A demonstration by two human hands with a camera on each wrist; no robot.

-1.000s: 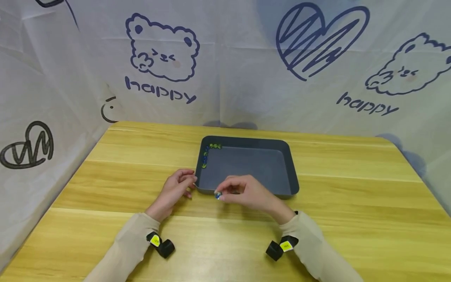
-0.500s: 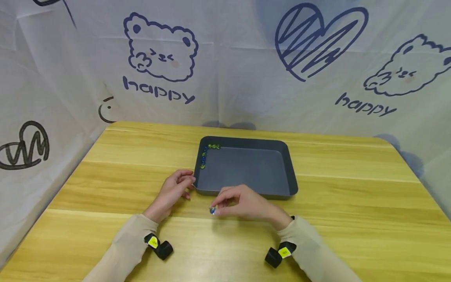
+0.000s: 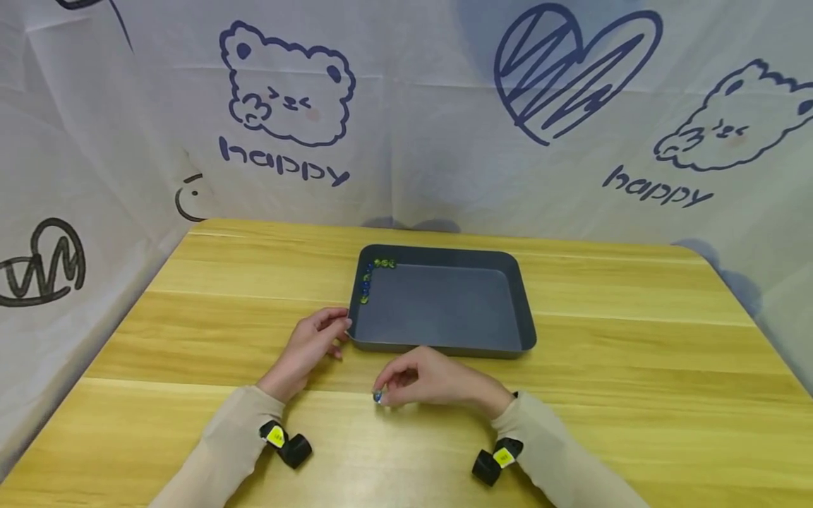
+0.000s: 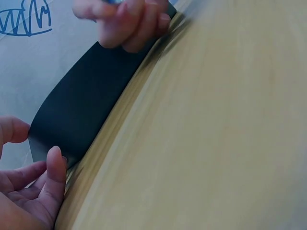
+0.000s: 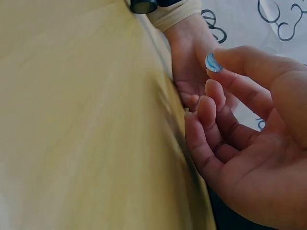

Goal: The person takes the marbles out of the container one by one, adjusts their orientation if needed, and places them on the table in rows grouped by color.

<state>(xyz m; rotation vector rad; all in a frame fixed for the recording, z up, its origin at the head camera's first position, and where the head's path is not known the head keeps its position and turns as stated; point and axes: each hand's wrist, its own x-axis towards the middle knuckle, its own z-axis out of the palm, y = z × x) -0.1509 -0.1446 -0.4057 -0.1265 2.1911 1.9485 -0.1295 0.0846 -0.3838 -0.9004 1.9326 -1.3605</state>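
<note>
Between thumb and index finger, my right hand [image 3: 425, 381] pinches a small glass marble [image 3: 377, 397] in front of the tray. The right wrist view shows that marble [image 5: 213, 63] as blue and white, partly covered by the fingertips. At the front left corner of the dark grey tray [image 3: 444, 348], my left hand [image 3: 312, 346] touches the outside with relaxed fingers. Its thumb lies right at the corner in the left wrist view. Inside the tray, yellow-green marbles [image 3: 384, 263] line the back left, and blue marbles [image 3: 365, 286] with more yellow-green ones run down the left side.
The tray stands on a light wooden table [image 3: 635, 367], close to its back edge. Behind and to the left hangs a white cloth [image 3: 432, 141] with drawn bears, hearts and words. Each sleeved wrist wears a small black camera [image 3: 296, 450].
My right hand has moved from over the tray's front rim toward the person and slightly left, carrying the marble. The left hand stays at the tray's corner. The marbles inside keep their places.
</note>
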